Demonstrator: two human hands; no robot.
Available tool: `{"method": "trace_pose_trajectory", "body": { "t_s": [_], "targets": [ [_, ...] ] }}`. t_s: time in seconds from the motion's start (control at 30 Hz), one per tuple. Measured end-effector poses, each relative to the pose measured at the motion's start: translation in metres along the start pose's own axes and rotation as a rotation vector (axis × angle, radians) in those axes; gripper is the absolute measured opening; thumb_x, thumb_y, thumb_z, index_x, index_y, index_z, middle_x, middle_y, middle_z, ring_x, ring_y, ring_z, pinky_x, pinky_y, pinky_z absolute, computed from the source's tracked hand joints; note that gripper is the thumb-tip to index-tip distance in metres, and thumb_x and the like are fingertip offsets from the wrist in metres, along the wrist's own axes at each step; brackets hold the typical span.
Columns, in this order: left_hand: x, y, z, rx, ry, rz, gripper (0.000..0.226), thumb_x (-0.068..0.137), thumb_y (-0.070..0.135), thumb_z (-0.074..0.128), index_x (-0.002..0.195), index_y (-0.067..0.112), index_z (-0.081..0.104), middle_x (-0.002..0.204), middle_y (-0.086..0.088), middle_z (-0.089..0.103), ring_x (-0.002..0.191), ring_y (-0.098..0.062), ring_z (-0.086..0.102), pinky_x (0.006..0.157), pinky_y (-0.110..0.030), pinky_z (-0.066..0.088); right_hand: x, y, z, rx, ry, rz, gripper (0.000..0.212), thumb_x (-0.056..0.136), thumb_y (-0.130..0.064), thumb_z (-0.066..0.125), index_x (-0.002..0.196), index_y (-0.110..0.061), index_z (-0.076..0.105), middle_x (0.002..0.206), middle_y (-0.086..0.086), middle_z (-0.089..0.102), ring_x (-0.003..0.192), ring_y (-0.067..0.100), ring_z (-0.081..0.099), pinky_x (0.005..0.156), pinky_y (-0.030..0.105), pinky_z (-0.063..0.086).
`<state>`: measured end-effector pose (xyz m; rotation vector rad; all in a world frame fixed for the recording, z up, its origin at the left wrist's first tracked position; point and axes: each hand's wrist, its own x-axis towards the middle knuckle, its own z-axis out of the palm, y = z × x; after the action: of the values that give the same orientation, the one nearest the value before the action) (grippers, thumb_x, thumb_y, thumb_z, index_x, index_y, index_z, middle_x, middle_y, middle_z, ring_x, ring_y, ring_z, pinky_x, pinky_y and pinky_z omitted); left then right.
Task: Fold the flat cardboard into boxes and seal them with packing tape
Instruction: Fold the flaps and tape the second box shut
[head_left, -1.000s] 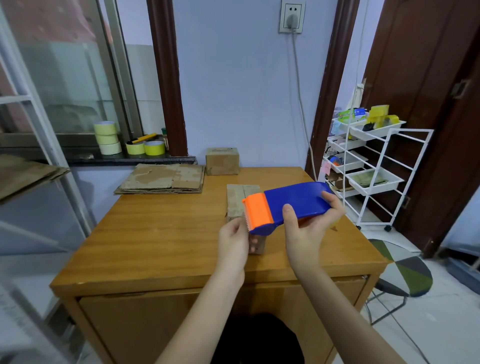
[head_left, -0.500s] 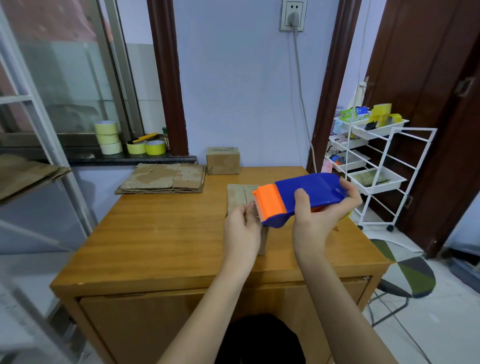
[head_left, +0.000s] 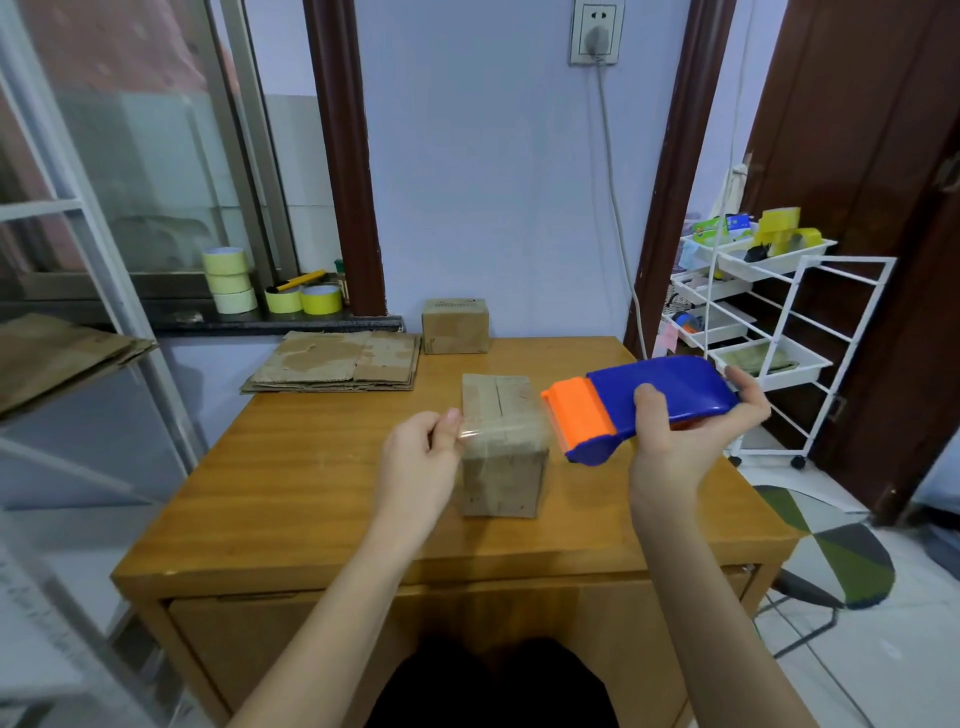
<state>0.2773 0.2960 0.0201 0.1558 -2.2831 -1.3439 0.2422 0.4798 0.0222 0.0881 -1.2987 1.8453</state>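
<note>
While the wooden table (head_left: 311, 488) carries the folded box (head_left: 503, 452) at centre, your right hand (head_left: 685, 431) at 3 o'clock grips the tape dispenser (head_left: 639, 405) and your left hand (head_left: 421, 462) at 9 o'clock pinches the clear tape (head_left: 498, 430); light, stiff cardboard, so steady its sides

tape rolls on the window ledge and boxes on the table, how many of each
tape rolls on the ledge: 5, a stack of 3 and 2 side by side
folded boxes on the table: 2, near box and far box
total: 7
</note>
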Motion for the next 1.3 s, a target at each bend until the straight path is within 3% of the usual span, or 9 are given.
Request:
{"method": "trace_pose_trajectory", "body": {
  "t_s": [0.13,0.23,0.37,0.5,0.63,0.83,1.0,1.2,1.3],
  "targets": [
    [0.005,-0.013,-0.02,0.004,0.032,-0.062,0.028,0.099,0.026,0.044,0.076,0.021,0.06,0.072,-0.001,0.059,0.06,-0.006,0.047,0.055,-0.011,0.035,0.012,0.0,-0.019,-0.012,0.11,0.01,0.065,0.071,-0.014,0.064,0.125,-0.016,0.028,0.128,0.006,0.038,0.098,0.005,0.054,0.069,0.012,0.048],
    [0.005,-0.02,-0.033,0.012,-0.028,-0.084,0.029,0.098,0.026,0.047,0.079,0.015,0.066,0.06,0.001,0.055,0.058,-0.01,0.049,0.056,-0.019,0.035,0.02,0.0,-0.037,-0.069,0.077,-0.062,0.062,0.073,-0.012,0.064,0.122,-0.018,0.027,0.123,0.002,0.036,0.091,0.0,0.056,0.068,0.012,0.048],
    [0.013,-0.023,-0.028,-0.007,-0.077,-0.101,0.033,0.096,0.035,0.051,0.076,0.016,0.07,0.054,0.001,0.054,0.057,-0.012,0.051,0.064,-0.028,0.042,0.02,0.005,-0.044,-0.193,-0.065,-0.09,0.066,0.071,-0.018,0.069,0.12,-0.025,0.026,0.13,0.011,0.031,0.103,0.019,0.054,0.07,0.014,0.05],
    [0.02,-0.029,-0.022,0.035,-0.115,-0.077,0.03,0.094,0.037,0.053,0.077,0.018,0.07,0.057,0.0,0.057,0.063,-0.014,0.056,0.065,-0.023,0.04,0.022,0.009,-0.047,-0.21,-0.111,-0.054,0.069,0.066,-0.026,0.072,0.117,-0.034,0.027,0.136,0.016,0.029,0.112,0.03,0.052,0.069,0.012,0.05],
    [0.025,-0.034,-0.018,0.079,-0.121,-0.067,0.031,0.091,0.04,0.056,0.073,0.019,0.07,0.056,0.001,0.058,0.063,-0.014,0.058,0.063,-0.024,0.042,0.02,0.013,-0.045,-0.241,-0.15,-0.079,0.066,0.072,-0.009,0.07,0.117,-0.03,0.027,0.123,0.0,0.033,0.1,0.016,0.053,0.065,0.008,0.047],
    [0.036,-0.042,-0.017,0.12,-0.095,-0.094,0.054,0.083,0.05,0.063,0.066,-0.001,0.061,0.057,-0.007,0.056,0.073,-0.033,0.063,0.078,-0.043,0.05,0.023,0.018,-0.037,-0.315,-0.232,-0.084,0.067,0.078,0.01,0.068,0.119,-0.02,0.025,0.109,-0.019,0.031,0.086,-0.015,0.052,0.061,0.007,0.047],
    [0.042,-0.046,-0.015,0.138,-0.094,-0.111,0.046,0.083,0.05,0.063,0.059,0.011,0.061,0.052,0.002,0.055,0.06,-0.018,0.056,0.078,-0.041,0.051,0.027,0.018,-0.032,-0.373,-0.269,-0.083,0.067,0.078,0.008,0.069,0.119,-0.021,0.025,0.106,-0.022,0.033,0.083,-0.014,0.053,0.062,0.01,0.05],
    [0.048,-0.047,-0.015,0.15,-0.085,-0.101,0.046,0.083,0.048,0.064,0.066,0.006,0.069,0.05,0.003,0.056,0.061,-0.019,0.058,0.077,-0.037,0.05,0.031,0.017,-0.03,-0.414,-0.293,-0.09,0.068,0.077,0.007,0.07,0.129,-0.006,0.027,0.104,-0.021,0.033,0.083,-0.017,0.052,0.062,0.01,0.05],
    [0.051,-0.048,-0.016,0.174,-0.078,-0.098,0.046,0.084,0.047,0.065,0.066,0.005,0.068,0.047,0.005,0.054,0.06,-0.019,0.058,0.076,-0.037,0.05,0.032,0.013,-0.026,-0.412,-0.311,-0.097,0.067,0.077,0.007,0.069,0.127,-0.01,0.027,0.102,-0.021,0.033,0.081,-0.017,0.053,0.062,0.01,0.049]
  ]
}}
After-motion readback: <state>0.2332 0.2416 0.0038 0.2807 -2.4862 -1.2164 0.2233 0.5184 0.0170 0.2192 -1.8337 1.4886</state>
